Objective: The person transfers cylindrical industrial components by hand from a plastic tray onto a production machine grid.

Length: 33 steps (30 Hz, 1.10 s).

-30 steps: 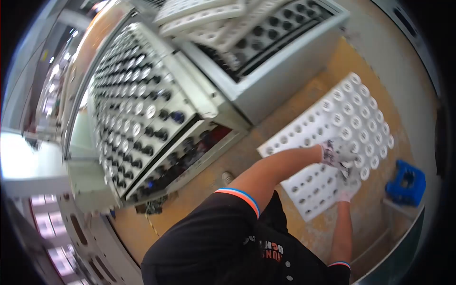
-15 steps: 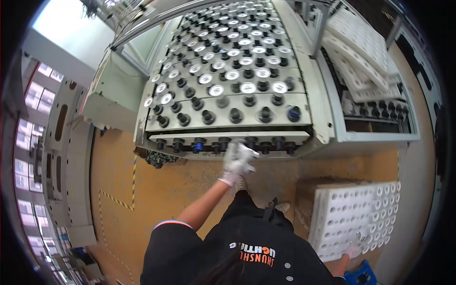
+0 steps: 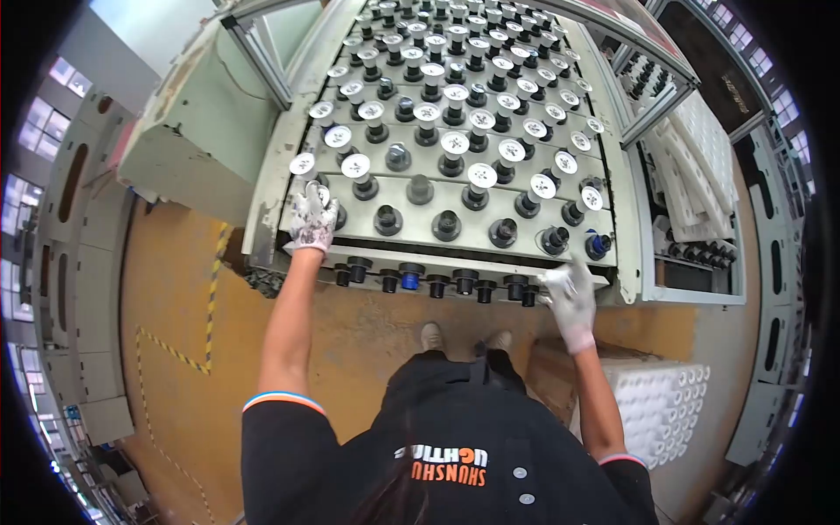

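A white-gloved left hand, my left hand [image 3: 312, 219], is at the front left corner of the machine bed. Its fingers are bent round an LED bulb with a white disc top [image 3: 322, 194], over the end of the front socket row. My right hand [image 3: 573, 306], also gloved and slightly blurred, is at the bed's front right edge. Its fingers are bent around a whitish patch I cannot make out, close to a black socket [image 3: 554, 240] and a blue-topped socket [image 3: 598, 245]. More front-row sockets, such as this black one [image 3: 446, 225], stand bare between the hands.
Rows of LED bulbs [image 3: 481, 175] stand in sockets across the bed [image 3: 350, 232]. Black sockets hang along the front [image 3: 436, 285]. White perforated trays [image 3: 691, 166] lean in a rack at right. Another white tray [image 3: 630, 394] with round white parts stands low right.
My left hand has moved left from the front middle to the bed's left corner. My right hand has risen from the low white tray to the bed's right edge. The view has shifted.
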Each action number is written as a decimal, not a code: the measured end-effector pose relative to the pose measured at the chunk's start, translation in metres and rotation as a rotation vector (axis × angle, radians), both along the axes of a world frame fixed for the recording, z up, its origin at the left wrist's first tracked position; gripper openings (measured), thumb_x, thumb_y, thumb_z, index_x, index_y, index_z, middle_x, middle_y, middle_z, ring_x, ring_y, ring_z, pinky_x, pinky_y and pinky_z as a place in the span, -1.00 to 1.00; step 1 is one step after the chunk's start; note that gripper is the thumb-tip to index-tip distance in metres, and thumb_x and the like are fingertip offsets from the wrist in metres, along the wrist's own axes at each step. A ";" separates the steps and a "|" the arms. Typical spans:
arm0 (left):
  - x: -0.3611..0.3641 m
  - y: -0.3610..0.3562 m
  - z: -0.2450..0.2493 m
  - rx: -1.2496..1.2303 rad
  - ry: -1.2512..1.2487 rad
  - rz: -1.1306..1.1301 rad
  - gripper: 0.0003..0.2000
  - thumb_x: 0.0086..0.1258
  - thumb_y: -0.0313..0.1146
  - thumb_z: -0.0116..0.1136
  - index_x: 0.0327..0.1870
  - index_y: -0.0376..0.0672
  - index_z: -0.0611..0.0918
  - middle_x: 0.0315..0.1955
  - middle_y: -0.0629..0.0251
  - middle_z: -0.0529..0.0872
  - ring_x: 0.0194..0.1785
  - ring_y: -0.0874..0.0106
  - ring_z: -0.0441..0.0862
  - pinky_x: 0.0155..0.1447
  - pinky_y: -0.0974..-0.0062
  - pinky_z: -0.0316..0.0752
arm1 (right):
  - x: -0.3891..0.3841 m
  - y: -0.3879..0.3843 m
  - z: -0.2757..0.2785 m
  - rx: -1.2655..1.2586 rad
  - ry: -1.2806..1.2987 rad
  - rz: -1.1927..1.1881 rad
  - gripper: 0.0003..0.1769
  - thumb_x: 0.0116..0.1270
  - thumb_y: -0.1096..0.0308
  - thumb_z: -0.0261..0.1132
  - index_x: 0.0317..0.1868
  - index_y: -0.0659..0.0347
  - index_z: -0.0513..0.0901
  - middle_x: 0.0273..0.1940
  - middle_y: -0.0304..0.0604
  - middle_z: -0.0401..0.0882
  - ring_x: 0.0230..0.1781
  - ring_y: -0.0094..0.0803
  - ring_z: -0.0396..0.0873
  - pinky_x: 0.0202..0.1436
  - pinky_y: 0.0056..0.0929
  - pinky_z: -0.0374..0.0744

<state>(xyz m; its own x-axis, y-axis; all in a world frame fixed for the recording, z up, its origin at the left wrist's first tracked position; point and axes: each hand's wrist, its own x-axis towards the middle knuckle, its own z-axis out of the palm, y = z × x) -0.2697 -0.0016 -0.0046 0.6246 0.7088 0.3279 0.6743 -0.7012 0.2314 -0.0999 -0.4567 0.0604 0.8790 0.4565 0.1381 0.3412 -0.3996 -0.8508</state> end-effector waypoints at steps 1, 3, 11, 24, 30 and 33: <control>0.007 -0.009 0.011 -0.074 0.060 0.014 -0.49 0.24 -0.12 0.19 0.19 -0.07 0.40 0.00 -0.18 0.50 0.00 -0.07 0.55 0.00 0.08 0.50 | 0.001 0.030 0.017 0.178 0.310 0.008 -0.39 0.26 0.51 0.28 0.32 0.22 0.32 -0.03 -0.11 0.46 -0.14 -0.40 0.59 -0.17 -0.45 0.68; 0.009 -0.010 0.013 -0.069 0.060 -0.013 -0.50 0.24 -0.15 0.20 0.17 -0.11 0.41 -0.01 -0.17 0.50 -0.01 -0.06 0.56 -0.01 0.07 0.51 | 0.026 0.074 0.018 -0.125 -0.145 0.168 -0.42 0.26 0.26 0.29 0.28 0.18 0.38 0.00 0.04 0.45 -0.07 -0.13 0.55 0.03 -0.24 0.53; 0.011 -0.014 0.014 -0.158 -0.041 0.034 -0.48 0.19 -0.18 0.25 0.17 -0.12 0.43 -0.09 -0.16 0.52 0.01 -0.08 0.52 0.06 0.08 0.46 | 0.051 0.263 0.012 -0.343 -0.399 0.484 -0.48 0.26 0.12 0.27 0.17 0.08 0.36 -0.03 0.15 0.46 -0.09 0.08 0.57 -0.03 -0.13 0.54; 0.000 -0.023 0.042 -0.193 -0.289 -0.061 -0.22 0.13 -0.24 0.32 0.38 -0.17 0.22 0.13 -0.11 0.36 0.18 -0.03 0.43 0.15 0.11 0.43 | 0.060 0.277 -0.011 -0.492 -0.419 0.571 -0.21 0.18 0.12 0.31 0.37 0.11 0.19 0.03 0.16 0.43 -0.05 0.00 0.57 -0.03 -0.16 0.56; 0.037 -0.085 0.102 -0.857 -0.641 -0.025 -0.38 0.30 -0.44 0.17 0.40 -0.16 0.25 0.17 0.01 0.40 0.02 0.24 0.56 0.04 0.35 0.57 | 0.049 0.241 0.011 -0.438 -0.524 0.594 -0.72 0.17 0.22 0.27 -0.15 0.17 0.58 -0.34 0.02 0.62 -0.26 -0.01 0.61 -0.15 -0.10 0.56; 0.076 -0.065 0.058 -0.094 -0.322 -0.244 -0.34 0.24 -0.40 0.16 0.41 -0.10 0.24 0.15 -0.13 0.39 0.00 0.00 0.54 -0.07 0.18 0.53 | 0.043 0.251 -0.025 -0.558 -0.639 0.676 -0.90 0.08 0.32 0.24 -0.38 0.11 0.62 -0.35 -0.11 0.64 -0.28 -0.12 0.64 -0.24 -0.12 0.57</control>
